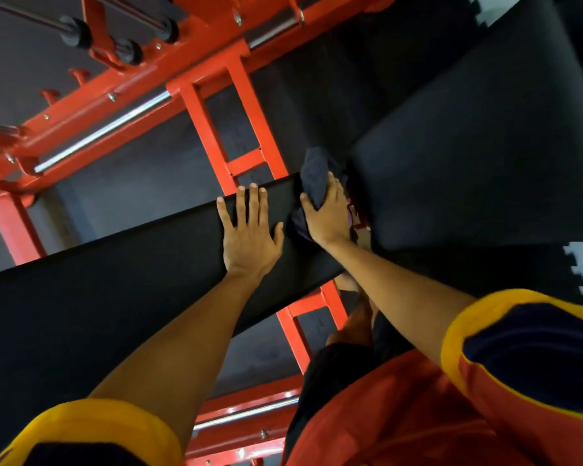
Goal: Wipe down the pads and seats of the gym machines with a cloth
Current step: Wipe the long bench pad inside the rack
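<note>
Half the cloth (313, 174) (under right hand (327, 215))

You have nothing to read here: no lettering, label, brand or number shows on the black pad (115, 280), the orange frame (204, 129) or the dark cloth (313, 176).

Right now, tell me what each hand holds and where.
Right hand grips the cloth by its bunched middle; left hand rests flat on the pad, holding nothing.
</note>
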